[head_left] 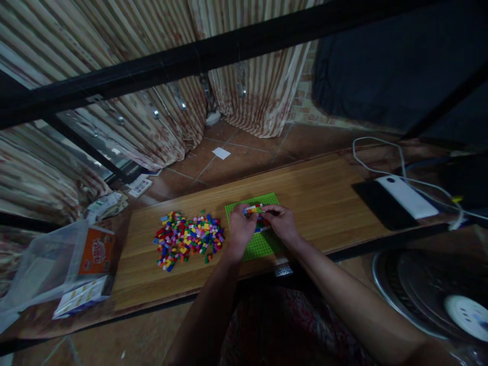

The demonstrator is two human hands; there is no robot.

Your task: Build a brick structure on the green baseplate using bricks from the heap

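A lime-green studded baseplate lies on the wooden board, with both hands over it. Small multicoloured toy bricks, among them white, red and yellow ones, are joined in a row near its far edge. My left hand grips the left part of this row, fingers closed. From the right, my right hand pinches the row's other end; whether a separate brick is between those fingertips I cannot tell. More red and blue bricks show below the row, partly covered by the hands. Left of the plate spreads a pile of loose toy bricks.
The wooden board carries everything. On its right lie a black flat item, a white slab-like device and a white cable. A clear plastic bin and a box stand left. A dark metal bar crosses beyond.
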